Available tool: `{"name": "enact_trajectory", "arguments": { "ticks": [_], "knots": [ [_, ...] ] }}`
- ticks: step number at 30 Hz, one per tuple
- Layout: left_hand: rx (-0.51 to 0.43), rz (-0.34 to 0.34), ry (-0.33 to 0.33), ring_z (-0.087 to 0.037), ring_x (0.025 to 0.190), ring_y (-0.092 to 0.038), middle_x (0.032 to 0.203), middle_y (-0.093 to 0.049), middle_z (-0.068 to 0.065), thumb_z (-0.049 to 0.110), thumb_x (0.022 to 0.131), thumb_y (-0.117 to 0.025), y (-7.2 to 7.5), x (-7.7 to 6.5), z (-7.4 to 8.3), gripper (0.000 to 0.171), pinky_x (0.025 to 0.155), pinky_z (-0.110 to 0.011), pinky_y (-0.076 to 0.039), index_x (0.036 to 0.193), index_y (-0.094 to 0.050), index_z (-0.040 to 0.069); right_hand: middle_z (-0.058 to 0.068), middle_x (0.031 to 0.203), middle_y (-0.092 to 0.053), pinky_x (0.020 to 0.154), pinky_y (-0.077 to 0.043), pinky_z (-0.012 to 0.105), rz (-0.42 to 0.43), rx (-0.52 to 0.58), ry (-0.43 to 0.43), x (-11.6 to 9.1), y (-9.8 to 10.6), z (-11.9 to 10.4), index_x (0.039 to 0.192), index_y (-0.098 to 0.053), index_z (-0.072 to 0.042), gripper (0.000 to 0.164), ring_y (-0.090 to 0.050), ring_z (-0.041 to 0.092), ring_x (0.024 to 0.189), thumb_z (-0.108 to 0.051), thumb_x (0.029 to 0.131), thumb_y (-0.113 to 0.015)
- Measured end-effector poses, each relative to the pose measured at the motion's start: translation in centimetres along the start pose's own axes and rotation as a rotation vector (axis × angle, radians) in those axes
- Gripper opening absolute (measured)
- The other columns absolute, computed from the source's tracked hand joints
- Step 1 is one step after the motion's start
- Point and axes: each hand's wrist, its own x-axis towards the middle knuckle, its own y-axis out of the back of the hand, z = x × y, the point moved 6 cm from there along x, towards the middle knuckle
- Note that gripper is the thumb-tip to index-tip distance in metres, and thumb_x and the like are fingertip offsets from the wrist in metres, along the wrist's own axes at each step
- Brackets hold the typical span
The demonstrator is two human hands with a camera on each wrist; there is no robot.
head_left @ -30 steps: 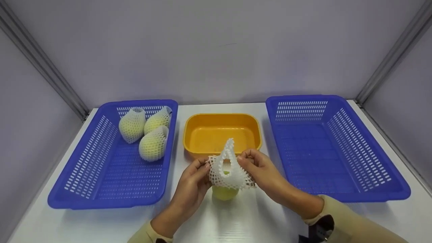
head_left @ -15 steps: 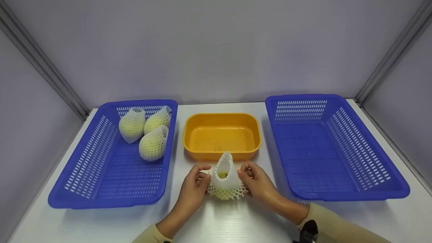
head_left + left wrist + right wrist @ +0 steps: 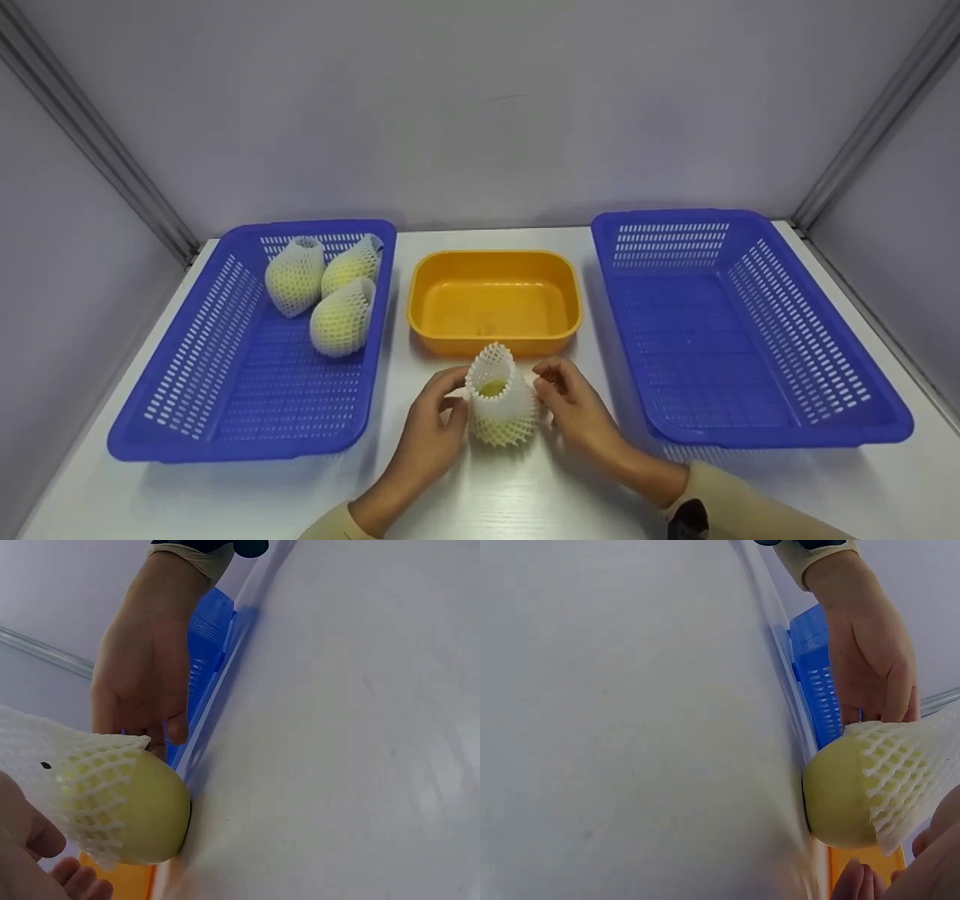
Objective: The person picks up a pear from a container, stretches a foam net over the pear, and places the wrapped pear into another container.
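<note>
A yellow-green, pear-like fruit [image 3: 161, 810] stands on the white table, its lower part bare. White foam netting [image 3: 506, 409] covers its upper part, and the sleeve's open top shows the fruit [image 3: 493, 388] inside. On the left of the netting, my left hand [image 3: 431, 431] pinches its edge with thumb and fingers. My right hand [image 3: 581, 412] pinches the edge on the opposite side. In the left wrist view, the right hand's fingertips [image 3: 154, 736] are partly hidden behind the foam; the left hand's fingertips are likewise partly hidden in the right wrist view.
On the left, a blue basket [image 3: 247, 451] holds three netted fruits [image 3: 341, 322]. An orange tub [image 3: 495, 346] stands just behind the hands. Another blue basket [image 3: 780, 435], with nothing seen in it, is at the right. Pale walls [image 3: 495, 112] enclose the table.
Both hands have come down and nearer the body, drawing the netting lower over the fruit. The netting's pointed top has dropped from in front of the orange tub and now leans slightly left.
</note>
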Motion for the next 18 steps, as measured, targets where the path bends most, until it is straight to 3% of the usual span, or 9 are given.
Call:
{"name": "enact_trajectory", "arguments": {
  "ticks": [4,6,8,12,18],
  "knots": [
    [-0.027,-0.117,0.008,-0.030,0.140,-0.042,0.148,-0.050,-0.012,-0.016,0.082,-0.051,-0.5,-0.4,0.6,0.065,0.114,-0.050,-0.039,0.145,-0.051,0.001,0.011,0.130,-0.061,0.090,-0.054,0.041,-0.038,-0.054,0.195,-0.6,-0.1,-1.1,0.133,-0.058,-0.004,0.049,-0.057,0.031,0.117,0.013,0.088,-0.052],
    [-0.014,-0.164,-0.004,-0.030,0.143,-0.040,0.151,-0.048,-0.012,-0.009,0.085,-0.060,-0.7,-0.6,0.7,0.064,0.116,-0.051,-0.035,0.147,-0.049,0.002,0.010,0.138,-0.059,0.100,-0.051,0.047,-0.088,-0.079,0.299,-0.9,-0.4,-1.6,0.139,-0.057,-0.005,0.062,-0.054,0.030,0.127,0.017,0.081,-0.054],
    [0.019,-0.194,-0.022,-0.031,0.143,-0.041,0.151,-0.049,-0.012,0.004,0.091,-0.069,-0.8,-0.7,0.8,0.058,0.117,-0.052,-0.035,0.146,-0.051,0.003,0.008,0.142,-0.058,0.105,-0.048,0.049,-0.138,-0.092,0.359,-1.2,-0.7,-1.8,0.143,-0.055,-0.005,0.066,-0.052,0.026,0.131,0.016,0.081,-0.059],
    [0.070,-0.214,-0.045,-0.029,0.140,-0.045,0.147,-0.054,-0.011,0.027,0.096,-0.073,-1.0,-0.5,0.6,0.052,0.116,-0.051,-0.037,0.140,-0.058,0.006,0.008,0.142,-0.058,0.110,-0.045,0.048,-0.200,-0.083,0.354,-1.2,-1.0,-1.4,0.143,-0.054,-0.004,0.057,-0.050,0.021,0.134,0.003,0.089,-0.070],
    [0.049,-0.215,-0.020,-0.033,0.138,-0.047,0.145,-0.054,-0.017,0.020,0.095,-0.073,-0.8,-0.2,0.1,0.052,0.113,-0.050,-0.040,0.140,-0.056,0.001,0.010,0.142,-0.058,0.113,-0.040,0.050,-0.272,-0.103,0.354,-1.0,-1.0,-0.8,0.142,-0.050,-0.001,0.056,-0.051,0.029,0.134,-0.014,0.093,-0.075]
  ]
}}
